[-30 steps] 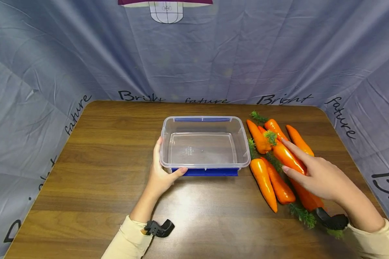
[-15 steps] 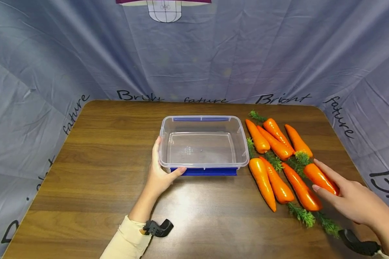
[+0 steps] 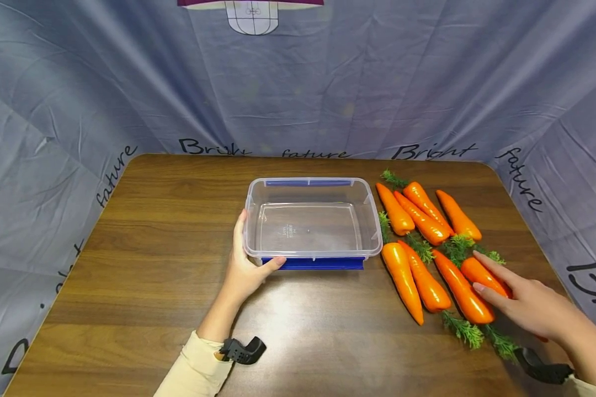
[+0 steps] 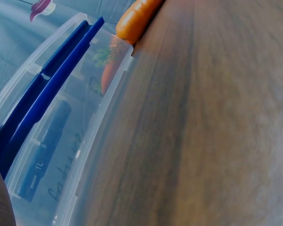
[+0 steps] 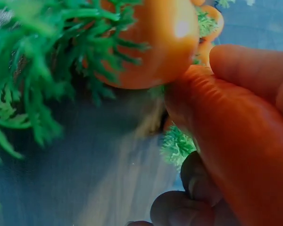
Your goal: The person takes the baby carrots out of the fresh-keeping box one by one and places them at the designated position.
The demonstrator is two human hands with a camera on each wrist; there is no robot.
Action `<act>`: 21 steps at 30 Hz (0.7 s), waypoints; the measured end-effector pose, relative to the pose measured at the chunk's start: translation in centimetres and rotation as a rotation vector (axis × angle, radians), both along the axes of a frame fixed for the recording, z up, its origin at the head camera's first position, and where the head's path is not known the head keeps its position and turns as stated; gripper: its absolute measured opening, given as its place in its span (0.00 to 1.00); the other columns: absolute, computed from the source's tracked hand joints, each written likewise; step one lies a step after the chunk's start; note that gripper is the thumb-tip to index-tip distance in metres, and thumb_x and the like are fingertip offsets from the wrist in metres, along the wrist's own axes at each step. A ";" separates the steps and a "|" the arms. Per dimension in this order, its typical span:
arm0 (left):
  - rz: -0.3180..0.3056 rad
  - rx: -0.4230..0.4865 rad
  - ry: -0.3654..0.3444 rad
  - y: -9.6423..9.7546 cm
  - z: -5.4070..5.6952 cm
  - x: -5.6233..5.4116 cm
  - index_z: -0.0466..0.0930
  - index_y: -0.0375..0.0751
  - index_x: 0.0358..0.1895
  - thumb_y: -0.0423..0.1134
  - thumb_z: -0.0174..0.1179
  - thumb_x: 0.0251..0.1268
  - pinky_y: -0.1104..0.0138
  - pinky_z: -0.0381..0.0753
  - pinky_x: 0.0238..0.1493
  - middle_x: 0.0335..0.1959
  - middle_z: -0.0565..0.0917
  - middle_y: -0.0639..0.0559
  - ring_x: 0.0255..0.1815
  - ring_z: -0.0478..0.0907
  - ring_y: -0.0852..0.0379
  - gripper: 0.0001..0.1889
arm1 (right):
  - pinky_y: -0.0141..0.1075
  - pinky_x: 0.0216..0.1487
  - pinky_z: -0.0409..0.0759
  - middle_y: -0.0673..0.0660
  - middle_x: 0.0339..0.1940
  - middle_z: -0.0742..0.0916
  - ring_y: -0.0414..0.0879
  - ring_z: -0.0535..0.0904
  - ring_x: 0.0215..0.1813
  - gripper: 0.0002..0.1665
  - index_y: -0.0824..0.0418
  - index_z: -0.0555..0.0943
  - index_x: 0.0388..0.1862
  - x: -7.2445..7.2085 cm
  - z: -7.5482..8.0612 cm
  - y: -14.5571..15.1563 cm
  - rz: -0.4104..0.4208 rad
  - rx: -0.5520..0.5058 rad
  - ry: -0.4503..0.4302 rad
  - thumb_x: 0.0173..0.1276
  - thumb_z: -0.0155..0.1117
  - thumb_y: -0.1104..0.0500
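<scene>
In the head view my left hand [image 3: 245, 273] holds a clear plastic box [image 3: 314, 255] at its near left corner, thumb over the front rim. The box has blue clips [image 4: 52, 89], and no carrot shows inside it. At the right my right hand [image 3: 531, 303] grips an orange carrot [image 3: 482, 274] with a green leafy top. Thumb and curled fingers [image 5: 179, 209] lie on either side of that carrot [image 5: 240, 136] in the right wrist view. Just left of it another carrot [image 3: 462, 289] lies on the table; the hand covers the held carrot's tip.
Several more carrots [image 3: 402, 281] lie in two rows right of the box, their leafy tops [image 3: 462, 328] pointing various ways. The brown wooden table [image 3: 154, 231] ends at a grey-blue cloth [image 3: 298, 99] at the back and sides.
My right hand has carried the carrot from above the other carrots rightward and nearer to me, then slightly back left beside the near row. My left hand and the box stay in place.
</scene>
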State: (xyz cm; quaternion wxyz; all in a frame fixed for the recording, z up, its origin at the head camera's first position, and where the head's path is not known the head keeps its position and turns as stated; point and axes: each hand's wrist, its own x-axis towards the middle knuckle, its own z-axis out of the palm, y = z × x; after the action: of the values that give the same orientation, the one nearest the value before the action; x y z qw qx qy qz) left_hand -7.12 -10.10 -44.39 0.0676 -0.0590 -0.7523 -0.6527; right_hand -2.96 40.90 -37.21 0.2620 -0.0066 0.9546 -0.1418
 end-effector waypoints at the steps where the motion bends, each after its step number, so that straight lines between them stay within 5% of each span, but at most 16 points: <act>1: -0.003 -0.002 0.000 0.0 0.4 0.1 0.39 0.59 0.81 0.36 0.78 0.45 0.47 0.56 0.77 0.81 0.50 0.49 0.77 0.58 0.41 0.64 | 0.42 0.19 0.70 0.88 0.65 0.67 0.49 0.79 0.21 0.48 0.43 0.35 0.82 -0.1 -0.1 0.1 0.003 -0.002 -0.008 0.75 0.41 0.30; 6: -0.003 -0.017 -0.001 0.2 2.2 0.8 0.39 0.48 0.81 0.35 0.77 0.46 0.46 0.54 0.77 0.82 0.49 0.45 0.78 0.56 0.39 0.63 | 0.52 0.31 0.78 0.87 0.63 0.70 0.67 0.84 0.39 0.48 0.48 0.36 0.83 -0.6 -0.7 0.4 0.042 0.007 -0.011 0.77 0.42 0.32; 11: 0.001 -0.021 -0.006 0.3 2.6 1.0 0.40 0.46 0.81 0.32 0.76 0.46 0.49 0.53 0.78 0.82 0.49 0.45 0.78 0.55 0.40 0.62 | 0.64 0.38 0.76 0.86 0.64 0.70 0.81 0.77 0.50 0.46 0.51 0.39 0.83 -0.7 -1.1 0.7 0.058 0.013 0.017 0.78 0.42 0.34; 15: 0.003 -0.017 -0.005 0.3 2.3 0.9 0.40 0.47 0.81 0.32 0.77 0.46 0.49 0.53 0.78 0.82 0.49 0.46 0.78 0.56 0.40 0.62 | 0.65 0.38 0.76 0.86 0.64 0.69 0.80 0.78 0.49 0.45 0.50 0.36 0.83 -0.8 -1.3 0.8 0.059 0.012 0.009 0.79 0.39 0.34; 21: 0.010 -0.027 0.004 0.0 0.1 0.1 0.39 0.55 0.81 0.34 0.78 0.44 0.48 0.54 0.77 0.82 0.49 0.49 0.78 0.57 0.42 0.64 | 0.65 0.37 0.76 0.88 0.66 0.65 0.82 0.78 0.48 0.46 0.50 0.24 0.80 -1.0 -1.6 1.0 0.036 -0.013 -0.100 0.80 0.31 0.34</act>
State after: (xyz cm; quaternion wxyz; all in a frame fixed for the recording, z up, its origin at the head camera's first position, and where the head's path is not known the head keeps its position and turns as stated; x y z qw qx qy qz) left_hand -7.05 -10.15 -44.28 0.0714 -0.0574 -0.7611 -0.6421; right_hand -3.92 41.91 -38.79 0.3118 -0.0184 0.9391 -0.1433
